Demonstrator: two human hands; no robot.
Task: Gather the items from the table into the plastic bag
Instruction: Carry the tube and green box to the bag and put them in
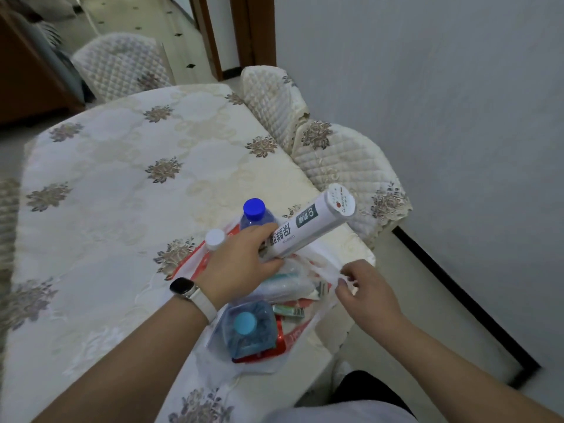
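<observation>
The desk [106, 178] is cream with grey-brown flowers. The plastic bag [331, 261] is white, printed red. The bottle [254, 213] at its 12 o'clock has a deep blue cap; the tube [308, 227] is white and dark green.

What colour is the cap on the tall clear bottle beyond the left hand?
Bright blue cap, seen best in the head view.

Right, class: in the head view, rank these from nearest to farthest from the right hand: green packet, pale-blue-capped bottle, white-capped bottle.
1. Green packet, in the plastic bag the right hand pinches, just to its left.
2. Pale-blue-capped bottle, farther left, by the left forearm.
3. White-capped bottle, farthest, beyond the left hand holding the tube.
</observation>
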